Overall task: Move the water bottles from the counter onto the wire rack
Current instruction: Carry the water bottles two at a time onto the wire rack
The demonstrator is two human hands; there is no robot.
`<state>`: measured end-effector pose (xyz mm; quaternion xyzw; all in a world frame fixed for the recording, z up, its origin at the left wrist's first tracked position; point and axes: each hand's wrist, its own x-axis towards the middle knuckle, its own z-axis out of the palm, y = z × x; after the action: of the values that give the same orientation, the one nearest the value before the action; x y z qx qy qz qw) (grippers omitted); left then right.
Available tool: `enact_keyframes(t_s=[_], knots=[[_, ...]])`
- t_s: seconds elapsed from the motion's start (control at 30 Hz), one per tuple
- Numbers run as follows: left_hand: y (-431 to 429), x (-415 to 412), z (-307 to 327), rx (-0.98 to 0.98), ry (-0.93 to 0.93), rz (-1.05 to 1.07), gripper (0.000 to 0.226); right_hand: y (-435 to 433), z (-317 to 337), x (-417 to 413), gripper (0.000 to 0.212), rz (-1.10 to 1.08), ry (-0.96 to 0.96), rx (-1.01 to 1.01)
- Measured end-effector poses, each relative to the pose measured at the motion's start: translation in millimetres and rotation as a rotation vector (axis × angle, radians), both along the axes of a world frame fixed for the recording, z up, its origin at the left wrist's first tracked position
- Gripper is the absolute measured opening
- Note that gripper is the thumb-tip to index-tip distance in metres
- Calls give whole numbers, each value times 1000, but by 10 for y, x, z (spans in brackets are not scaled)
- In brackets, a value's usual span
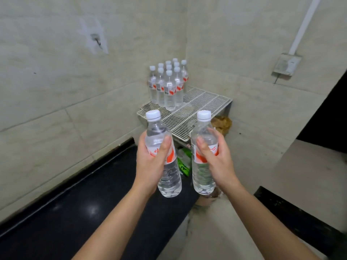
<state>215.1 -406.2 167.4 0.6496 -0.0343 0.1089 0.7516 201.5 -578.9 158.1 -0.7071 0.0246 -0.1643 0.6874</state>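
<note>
left hand [150, 158] grips one upright water bottle [163, 156]; right hand [217, 156] grips another [203, 156]. a cluster of bottles [169, 85] stands on the wire rack [197, 107].

A grimy wall socket box [286, 64] sits on the beige tiled wall [56, 81], and a white conduit [304, 25] runs up from its top edge. Far to its left, a little higher, a small metal hook [97, 41] hangs on a whitish smear. Below and left of the box lies a crumpled brown wad [221, 124] — lower still, green-and-white packaging [183, 162]. Below and right of the box — a dark opening [328, 109].
</note>
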Motion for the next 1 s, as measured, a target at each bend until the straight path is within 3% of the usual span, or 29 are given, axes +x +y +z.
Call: enact_keyframes(t_s=[0.13,0.3,0.4,0.67,0.87,1.0], knots=[[-567,611,107,-23,3,-62,53,-540,135,447,65,-51,0,-18],[-1229,1141,119,8,44,-150,54,-1246,139,869,46,-148,22,-36],[-1616,1439,38,6,48,-155,43,-1674,4,1202,52,-156,20,-7],[-2660,2262,0,-1,68,-24,38,-2755,-194,2258,65,11,31,68],[-3036,2805,98,1,91,75,45,-3272,12,3045,44,166,8,66],[-3080,3192,133,56,56,147,54,-3345,22,3628,47,236,-11,84]])
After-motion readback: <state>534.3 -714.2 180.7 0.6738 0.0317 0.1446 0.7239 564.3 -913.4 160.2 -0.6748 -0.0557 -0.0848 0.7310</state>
